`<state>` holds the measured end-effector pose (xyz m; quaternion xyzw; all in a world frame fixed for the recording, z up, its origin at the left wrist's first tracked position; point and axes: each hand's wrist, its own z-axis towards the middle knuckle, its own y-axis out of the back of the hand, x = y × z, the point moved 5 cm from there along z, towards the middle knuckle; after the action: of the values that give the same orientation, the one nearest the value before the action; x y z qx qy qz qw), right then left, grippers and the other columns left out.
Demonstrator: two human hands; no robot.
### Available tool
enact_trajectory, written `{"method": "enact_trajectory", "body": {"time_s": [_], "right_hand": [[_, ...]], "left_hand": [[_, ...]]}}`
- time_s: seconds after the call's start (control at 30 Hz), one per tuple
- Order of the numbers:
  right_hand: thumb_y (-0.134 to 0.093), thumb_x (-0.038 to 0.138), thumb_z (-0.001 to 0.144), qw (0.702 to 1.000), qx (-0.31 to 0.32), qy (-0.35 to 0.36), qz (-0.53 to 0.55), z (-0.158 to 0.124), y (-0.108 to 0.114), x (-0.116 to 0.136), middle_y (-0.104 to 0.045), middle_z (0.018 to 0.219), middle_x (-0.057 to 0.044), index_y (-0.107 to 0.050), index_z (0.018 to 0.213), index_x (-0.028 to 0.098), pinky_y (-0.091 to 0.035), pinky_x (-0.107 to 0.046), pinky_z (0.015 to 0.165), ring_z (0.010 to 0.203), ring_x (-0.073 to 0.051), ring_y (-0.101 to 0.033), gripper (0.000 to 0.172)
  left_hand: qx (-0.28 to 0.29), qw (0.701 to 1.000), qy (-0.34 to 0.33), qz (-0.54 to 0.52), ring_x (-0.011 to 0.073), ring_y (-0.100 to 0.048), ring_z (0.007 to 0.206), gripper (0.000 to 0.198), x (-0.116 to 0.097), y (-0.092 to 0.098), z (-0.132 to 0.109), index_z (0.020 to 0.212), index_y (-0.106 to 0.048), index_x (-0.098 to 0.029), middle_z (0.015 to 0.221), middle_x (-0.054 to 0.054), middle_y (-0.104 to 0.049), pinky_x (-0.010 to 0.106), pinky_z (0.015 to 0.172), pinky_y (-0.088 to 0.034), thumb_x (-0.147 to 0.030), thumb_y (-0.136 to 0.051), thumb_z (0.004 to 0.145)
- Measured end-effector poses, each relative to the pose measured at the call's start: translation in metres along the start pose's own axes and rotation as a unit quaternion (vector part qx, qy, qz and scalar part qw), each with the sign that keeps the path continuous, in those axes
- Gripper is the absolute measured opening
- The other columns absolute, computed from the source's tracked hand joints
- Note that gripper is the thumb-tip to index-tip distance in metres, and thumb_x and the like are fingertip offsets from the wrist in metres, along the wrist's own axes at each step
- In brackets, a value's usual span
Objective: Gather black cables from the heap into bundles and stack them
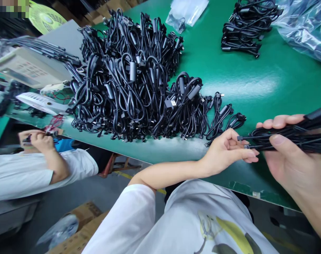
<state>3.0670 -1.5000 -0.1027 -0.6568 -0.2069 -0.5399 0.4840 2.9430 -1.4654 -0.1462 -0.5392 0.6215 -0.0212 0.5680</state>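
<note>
My right hand [295, 155] is closed around a bundle of coiled black cables [284, 139], thumb on top and fingers behind. Two small plugs stick out of the bundle's left end. At those plugs my left hand [229, 148] pinches a connector [246, 146] between thumb and fingers. Just left of my left hand, a few single tied cables [220, 116] lie on the green table. Beyond them rises a large heap of coiled black cables [131, 84], many with thick grey cylinders. The right end of the held bundle runs out of view.
On the green table [234, 81], a smaller cable stack [245, 28] and clear plastic bags [308, 31] lie at the far right. A plastic bag [188, 12] lies at the back. Left are a beige device [30, 67], a fan [46, 17] and a co-worker's arm [54, 158]. Cartons [83, 215] stand below.
</note>
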Motion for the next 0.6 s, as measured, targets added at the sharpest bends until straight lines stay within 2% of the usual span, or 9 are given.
{"method": "enact_trajectory", "body": {"time_s": [0.13, 0.23, 0.3, 0.37, 0.5, 0.6], "right_hand": [[-0.07, 0.005, 0.072, 0.998, 0.019, 0.053, -0.032, -0.002, -0.001, 0.006, -0.055, 0.092, 0.0, -0.07, 0.095, 0.031, -0.046, -0.04, 0.104, 0.096, -0.016, -0.059, 0.034], [-0.071, 0.006, 0.071, 0.992, 0.022, 0.103, -0.067, -0.004, -0.004, 0.01, -0.055, 0.092, 0.0, -0.071, 0.091, 0.031, -0.048, -0.041, 0.102, 0.093, -0.017, -0.059, 0.033], [-0.071, 0.006, 0.07, 0.991, 0.027, 0.113, -0.073, -0.005, -0.005, 0.012, -0.055, 0.092, 0.0, -0.071, 0.091, 0.032, -0.049, -0.042, 0.102, 0.093, -0.018, -0.059, 0.033], [-0.069, 0.005, 0.071, 0.994, 0.033, 0.087, -0.05, -0.004, -0.003, 0.012, -0.055, 0.092, 0.0, -0.071, 0.091, 0.032, -0.049, -0.043, 0.104, 0.094, -0.017, -0.058, 0.034], [-0.064, 0.002, 0.069, 0.999, 0.016, -0.011, 0.049, 0.004, 0.013, 0.01, -0.051, 0.086, 0.0, -0.069, 0.088, 0.03, -0.051, -0.043, 0.105, 0.087, -0.014, -0.055, 0.034], [-0.063, 0.002, 0.065, 0.991, 0.009, -0.068, 0.112, 0.008, 0.023, 0.008, -0.045, 0.079, 0.002, -0.066, 0.081, 0.028, -0.053, -0.039, 0.103, 0.076, -0.012, -0.053, 0.03]], "left_hand": [[0.033, 0.999, 0.004, 0.017, 0.0167, -0.072, 0.075, 0.053, -0.003, -0.002, 0.002, 0.085, -0.04, -0.02, 0.079, -0.002, -0.066, 0.032, 0.071, -0.057, -0.032, -0.087, 0.064], [0.072, 0.997, 0.016, 0.028, 0.0134, -0.071, 0.07, 0.052, -0.004, -0.004, 0.005, 0.092, -0.044, -0.02, 0.08, -0.001, -0.068, 0.029, 0.069, -0.057, -0.033, -0.086, 0.065], [0.09, 0.995, 0.027, 0.036, 0.0123, -0.07, 0.068, 0.054, -0.004, -0.004, 0.005, 0.097, -0.045, -0.02, 0.081, -0.001, -0.069, 0.028, 0.069, -0.057, -0.034, -0.086, 0.066], [0.106, 0.993, 0.031, 0.038, 0.0127, -0.07, 0.069, 0.056, -0.004, -0.005, 0.005, 0.1, -0.043, -0.021, 0.081, -0.002, -0.069, 0.028, 0.069, -0.057, -0.034, -0.086, 0.066], [0.177, 0.983, 0.035, 0.038, 0.0144, -0.072, 0.079, 0.052, -0.007, -0.01, 0.004, 0.103, -0.043, -0.021, 0.087, 0.002, -0.07, 0.031, 0.077, -0.057, -0.036, -0.082, 0.072], [0.163, 0.986, 0.013, 0.032, 0.0137, -0.072, 0.081, 0.043, -0.011, -0.007, 0.007, 0.106, -0.047, -0.019, 0.092, 0.003, -0.07, 0.029, 0.078, -0.055, -0.042, -0.074, 0.081]]}}
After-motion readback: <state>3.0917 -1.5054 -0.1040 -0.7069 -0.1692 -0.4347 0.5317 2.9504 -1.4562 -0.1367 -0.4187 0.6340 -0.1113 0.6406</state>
